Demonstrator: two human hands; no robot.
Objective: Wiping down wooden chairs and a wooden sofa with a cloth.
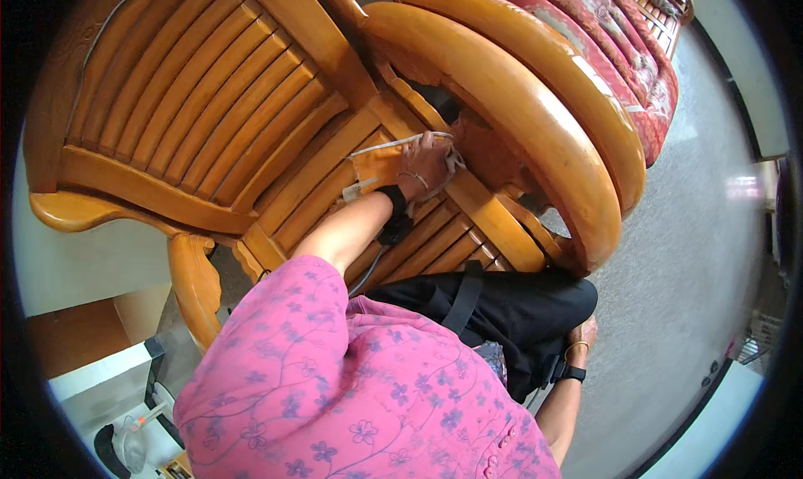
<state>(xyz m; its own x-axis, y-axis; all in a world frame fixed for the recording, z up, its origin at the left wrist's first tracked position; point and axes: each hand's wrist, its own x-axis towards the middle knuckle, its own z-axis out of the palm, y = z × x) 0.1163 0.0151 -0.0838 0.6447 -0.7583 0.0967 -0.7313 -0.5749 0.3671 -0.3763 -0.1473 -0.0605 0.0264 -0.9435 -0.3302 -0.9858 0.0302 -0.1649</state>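
My left hand (425,163) is on the slatted seat of a polished wooden chair (322,182), close to the base of its curved armrest. Its fingers are closed on an orange cloth (376,163) with a pale border and a small white tag. Part of the cloth bunches up greyish by the fingertips; the rest lies flat over the slats. My right hand (583,333) is against the outer side of my bent knee in black trousers (502,303). The fingers of this hand are mostly hidden behind the knee. Both wrists carry a black band and a bangle.
The chair's thick curved armrest (519,103) rises beside my left hand. Its slatted backrest (196,94) stands to the left. A second wooden seat with a red patterned cushion (606,36) is at the far right. Grey floor (669,253) stretches along the right.
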